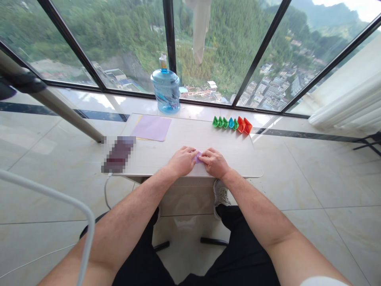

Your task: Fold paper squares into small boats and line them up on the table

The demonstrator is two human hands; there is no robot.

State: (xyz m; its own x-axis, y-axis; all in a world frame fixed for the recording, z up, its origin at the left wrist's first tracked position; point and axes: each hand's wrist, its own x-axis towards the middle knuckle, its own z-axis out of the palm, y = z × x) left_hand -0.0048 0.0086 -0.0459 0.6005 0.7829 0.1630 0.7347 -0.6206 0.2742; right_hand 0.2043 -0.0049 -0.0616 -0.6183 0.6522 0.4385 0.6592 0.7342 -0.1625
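Near the front edge of a low white table (190, 135), a small folded piece of purple paper (197, 157) lies between my two hands. My left hand (183, 159) is closed on its left side, with the fingertips pressed to the paper. From the right, my right hand (214, 161) pinches the other side. Fingers cover much of the paper, so its exact shape is hidden. At the table's back right stands a row of folded paper boats (225, 122) in green, blue and red. A stack of purple paper sheets (152, 127) lies at the back left, a yellowish edge showing beneath.
A pixelated dark phone-like object (119, 155) with a white cable rests at the table's left end. Behind the table, a blue water jug (166, 91) stands by the window. A pole (68, 107) slants in from the left, and a white tube (59, 190) curves in the foreground.
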